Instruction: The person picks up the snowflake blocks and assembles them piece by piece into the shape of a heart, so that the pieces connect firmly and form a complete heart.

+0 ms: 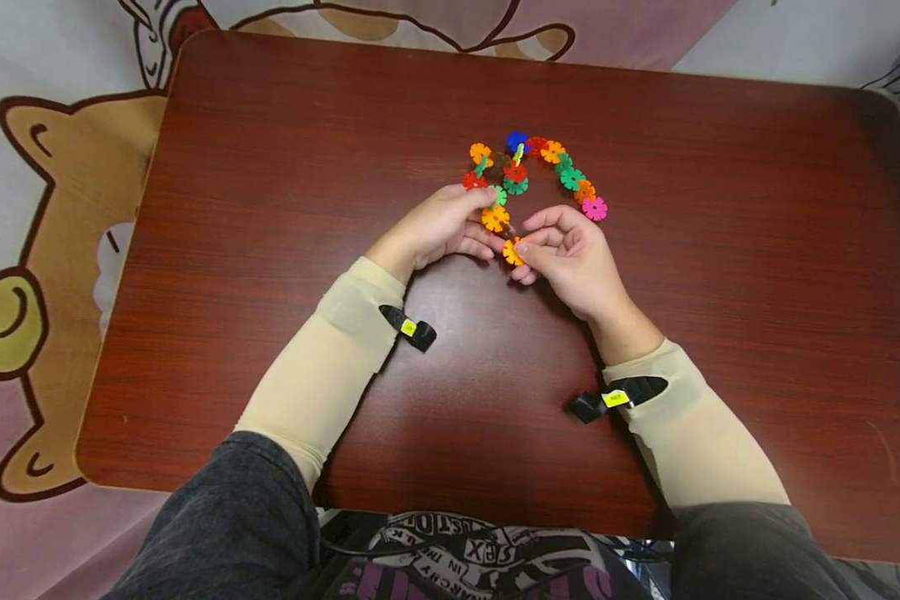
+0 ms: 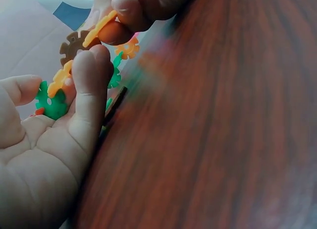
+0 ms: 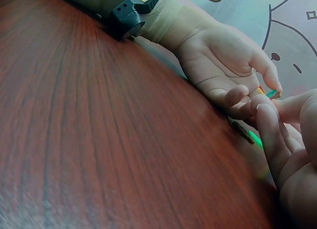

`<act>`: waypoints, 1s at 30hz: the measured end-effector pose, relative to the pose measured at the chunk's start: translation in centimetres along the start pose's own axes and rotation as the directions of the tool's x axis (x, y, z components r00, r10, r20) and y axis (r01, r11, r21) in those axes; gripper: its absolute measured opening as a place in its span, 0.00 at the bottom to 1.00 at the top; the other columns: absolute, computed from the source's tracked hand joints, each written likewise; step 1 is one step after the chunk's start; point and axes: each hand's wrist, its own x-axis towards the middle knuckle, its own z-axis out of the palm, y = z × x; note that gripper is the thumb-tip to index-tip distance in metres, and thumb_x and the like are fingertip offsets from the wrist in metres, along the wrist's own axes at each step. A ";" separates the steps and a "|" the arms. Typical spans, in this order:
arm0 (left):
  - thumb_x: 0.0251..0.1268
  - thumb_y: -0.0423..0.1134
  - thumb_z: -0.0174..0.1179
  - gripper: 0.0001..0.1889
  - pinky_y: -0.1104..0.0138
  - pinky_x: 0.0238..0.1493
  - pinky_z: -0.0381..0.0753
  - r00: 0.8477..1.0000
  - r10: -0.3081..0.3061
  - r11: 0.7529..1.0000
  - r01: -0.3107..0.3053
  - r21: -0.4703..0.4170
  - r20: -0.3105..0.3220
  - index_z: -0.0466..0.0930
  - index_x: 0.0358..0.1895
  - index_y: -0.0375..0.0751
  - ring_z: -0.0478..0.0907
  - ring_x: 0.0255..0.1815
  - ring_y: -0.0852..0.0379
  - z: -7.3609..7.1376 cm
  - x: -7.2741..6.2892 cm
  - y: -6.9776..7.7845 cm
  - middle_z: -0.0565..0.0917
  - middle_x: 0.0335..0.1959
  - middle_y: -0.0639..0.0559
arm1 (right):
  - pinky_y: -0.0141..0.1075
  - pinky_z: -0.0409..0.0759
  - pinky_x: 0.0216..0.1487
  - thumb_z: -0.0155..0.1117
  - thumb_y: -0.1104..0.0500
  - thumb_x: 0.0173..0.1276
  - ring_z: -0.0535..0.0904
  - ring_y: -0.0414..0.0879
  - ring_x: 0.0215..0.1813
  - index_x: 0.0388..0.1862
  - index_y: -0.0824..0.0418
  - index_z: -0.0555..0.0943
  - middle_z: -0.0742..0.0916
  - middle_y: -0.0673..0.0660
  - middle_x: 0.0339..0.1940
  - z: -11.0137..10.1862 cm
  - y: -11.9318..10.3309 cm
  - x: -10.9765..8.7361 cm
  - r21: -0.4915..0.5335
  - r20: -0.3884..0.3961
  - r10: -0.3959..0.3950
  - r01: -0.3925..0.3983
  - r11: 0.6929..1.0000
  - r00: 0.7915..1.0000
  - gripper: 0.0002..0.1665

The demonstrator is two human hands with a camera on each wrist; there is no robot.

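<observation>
Notched plastic snowflake discs are linked into a curving chain on the table. My left hand (image 1: 450, 225) grips its near left part, the thumb on a light green disc (image 1: 501, 197) beside an orange disc (image 1: 495, 218). My right hand (image 1: 581, 262) pinches another orange disc (image 1: 512, 252) between thumb and fingers at the near end. A brown disc (image 2: 73, 48) sits between the two orange ones in the left wrist view. The chain runs past a blue disc (image 1: 517, 142) to a pink disc (image 1: 594, 208) on the right. In the right wrist view, fingers hide most discs.
The brown wooden table (image 1: 270, 167) extends on both sides of the hands. A cloth with cartoon figures (image 1: 82, 183) lies beyond its left and far edges. Black wrist cameras (image 1: 420, 334) are strapped over beige sleeves.
</observation>
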 end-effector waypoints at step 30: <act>0.88 0.43 0.48 0.15 0.69 0.23 0.79 1.000 0.002 0.998 -0.003 0.069 0.015 0.75 0.54 0.32 0.80 0.23 0.53 -0.1 -0.1 0.0 0.86 0.37 0.42 | 0.40 0.89 0.31 0.64 0.80 0.71 0.90 0.49 0.26 0.43 0.72 0.77 0.87 0.63 0.29 0.5 0.5 0.2 0.020 -0.046 -0.039 0.040 0.999 0.998 0.09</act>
